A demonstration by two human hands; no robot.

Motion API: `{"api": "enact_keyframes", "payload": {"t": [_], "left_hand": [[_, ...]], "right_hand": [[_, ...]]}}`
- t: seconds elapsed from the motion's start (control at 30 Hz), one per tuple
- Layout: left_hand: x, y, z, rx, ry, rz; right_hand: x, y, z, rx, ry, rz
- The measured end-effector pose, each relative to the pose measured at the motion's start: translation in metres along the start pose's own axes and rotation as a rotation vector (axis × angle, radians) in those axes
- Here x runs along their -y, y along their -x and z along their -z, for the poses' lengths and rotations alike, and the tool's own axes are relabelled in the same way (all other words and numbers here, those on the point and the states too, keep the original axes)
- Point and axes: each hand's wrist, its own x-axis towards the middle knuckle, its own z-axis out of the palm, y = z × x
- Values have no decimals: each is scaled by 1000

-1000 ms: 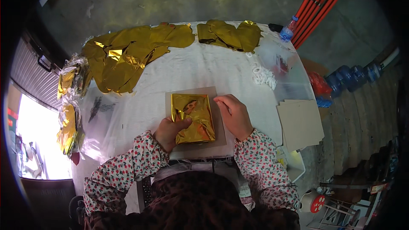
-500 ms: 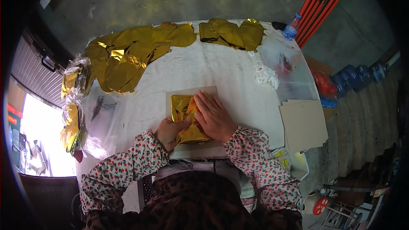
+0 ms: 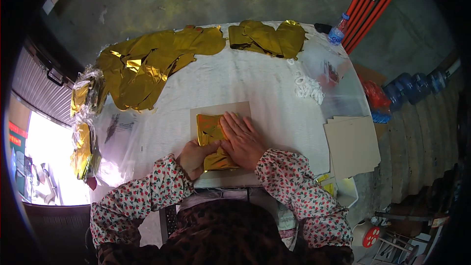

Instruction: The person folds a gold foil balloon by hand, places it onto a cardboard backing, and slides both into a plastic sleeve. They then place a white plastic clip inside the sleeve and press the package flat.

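A folded gold foil sheet (image 3: 209,128) lies on a grey-beige cardboard square (image 3: 223,109) at the table's near edge, right in front of me. My left hand (image 3: 192,158) grips the left edge of the foil, its thumb on top and its other fingers partly hidden. On the foil's right half my right hand (image 3: 243,143) lies flat with fingers stretched out, pressing down. The two hands almost meet at the thumbs. Some of the foil is hidden beneath them.
Large loose gold foil sheets (image 3: 142,71) and a smaller foil piece (image 3: 267,39) lie along the far side. Clear-wrapped foil packs (image 3: 83,142) line the left edge. White cord (image 3: 308,88), cardboard sheets (image 3: 352,145) and a bottle (image 3: 337,32) are at the right.
My right hand has slid slightly toward me over the foil. The foil now looks narrower and flatter, and its right part has been smoothed down. My left hand keeps its grip.
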Motion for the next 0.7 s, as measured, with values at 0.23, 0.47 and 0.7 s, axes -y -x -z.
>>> {"api": "enact_keyframes", "payload": {"t": [0.23,0.47,0.7], "left_hand": [[4,-1,0,23,110,-1],[0,-1,1,29,96,12],[-4,9,-3,50,201,18]], "right_hand": [[-3,-1,1,-31,-65,-34],[-1,-3,0,-15,-8,-60],[-2,-2,-3,-10,20,-51]]}}
